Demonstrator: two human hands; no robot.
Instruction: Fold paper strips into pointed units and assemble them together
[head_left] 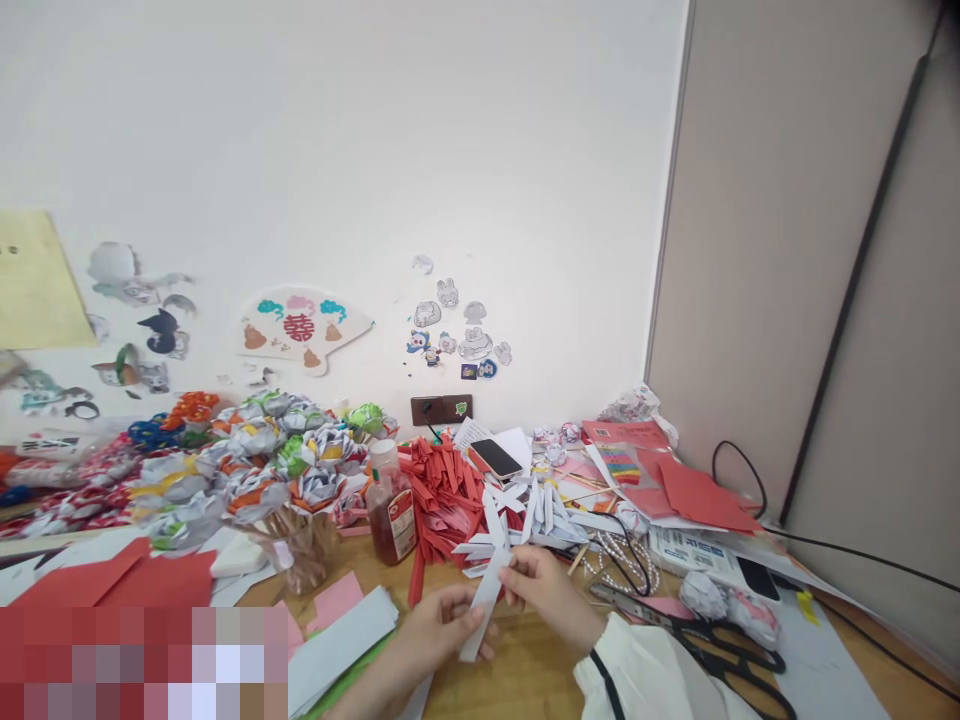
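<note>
A narrow white paper strip slants between my two hands above the wooden table. My left hand grips its lower part, thumb on top and fingers beneath. Near its upper part, my right hand pinches the strip's edge between thumb and fingers. Just beyond my hands lies a pile of folded white paper strips. Behind and left of that is a heap of folded red paper strips. A stack of flat white strips rests left of my left hand.
Black-handled scissors lie right of my right sleeve. A bottle of red-brown liquid stands at centre left, beside a cup of sticks. A phone lies at the back. Crumpled multicoloured paper is heaped left; red sheets lie right.
</note>
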